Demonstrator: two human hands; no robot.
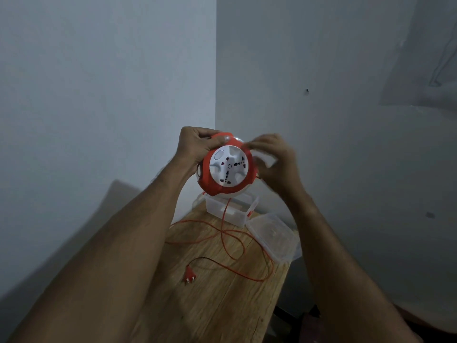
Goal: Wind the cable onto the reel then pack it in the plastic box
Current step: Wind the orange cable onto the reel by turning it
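You are clamping the reel (228, 167) in your left hand (195, 147), steadying it, while your right hand (274, 157) is closing on its rim to wind the cable (223, 233).

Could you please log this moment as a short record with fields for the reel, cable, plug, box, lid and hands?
reel: red and white, held in the air above the table
cable: orange, mostly loose on the table
plug: red, lying on the table
box: clear plastic, open
lid: beside the box
left hand: gripping the reel
right hand: at the reel's edge, blurred
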